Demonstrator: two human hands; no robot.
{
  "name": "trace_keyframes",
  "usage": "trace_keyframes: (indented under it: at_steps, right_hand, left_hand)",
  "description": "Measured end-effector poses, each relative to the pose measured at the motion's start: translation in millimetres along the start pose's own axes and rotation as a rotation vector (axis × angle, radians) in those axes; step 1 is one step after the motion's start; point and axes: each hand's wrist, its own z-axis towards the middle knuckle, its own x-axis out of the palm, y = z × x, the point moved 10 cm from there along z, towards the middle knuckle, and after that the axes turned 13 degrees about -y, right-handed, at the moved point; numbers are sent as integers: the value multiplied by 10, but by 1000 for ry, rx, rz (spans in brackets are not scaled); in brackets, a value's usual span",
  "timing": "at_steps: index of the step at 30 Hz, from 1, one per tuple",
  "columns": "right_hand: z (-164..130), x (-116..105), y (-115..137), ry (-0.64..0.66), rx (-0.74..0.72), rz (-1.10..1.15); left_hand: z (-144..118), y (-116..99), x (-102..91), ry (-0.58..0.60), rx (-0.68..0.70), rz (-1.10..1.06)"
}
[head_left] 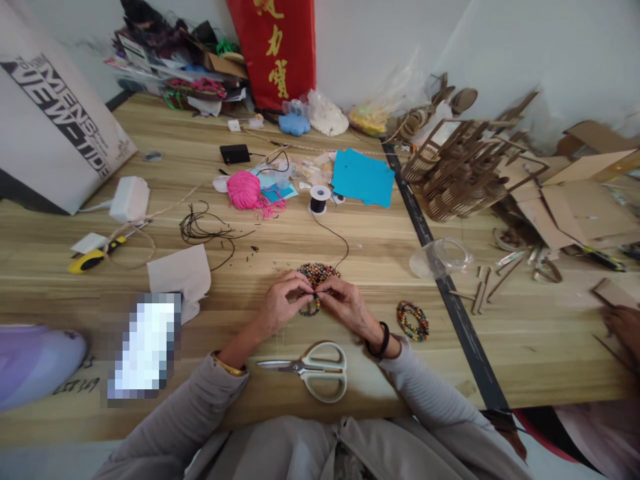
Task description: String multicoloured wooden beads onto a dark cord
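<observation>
My left hand [284, 303] and my right hand [346, 303] meet fingertip to fingertip, both closed in a pinch on a string of multicoloured beads [319, 272]. Most of the strand is bunched beyond my fingers, and a small loop hangs below them. Exactly how the cord sits between the fingertips is hidden. A thin black cord runs from the beads back to a white spool [319, 200] wound with black cord. Below my hands lie scissors [313, 371] with cream handles, blades pointing left. Right of my right hand rests a coiled bead bracelet [413, 321].
Pink yarn [244, 191], blue sheets [363, 177] and loose black cord [200, 227] lie farther back. At left are a yellow cutter [90, 260] and a blurred-out bright screen [145, 347]. Rightward stand a plastic cup [427, 260] and brown wooden models [450, 173]; another person's hand [625, 327] shows.
</observation>
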Motion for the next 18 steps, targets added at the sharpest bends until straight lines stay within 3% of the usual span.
trace_keyframes:
  at_steps: [8, 14, 18]
  right_hand:
    - [-10, -46, 129, -50, -85, -62]
    - [-77, -43, 357, -62, -281, -154]
    - [-119, -4, 359, -51, -336, -225]
  left_hand:
    - [-27, 136, -7, -16, -151, -22]
    - [-40, 143, 8, -24, -196, -62]
    - [-52, 154, 7, -38, -192, -70]
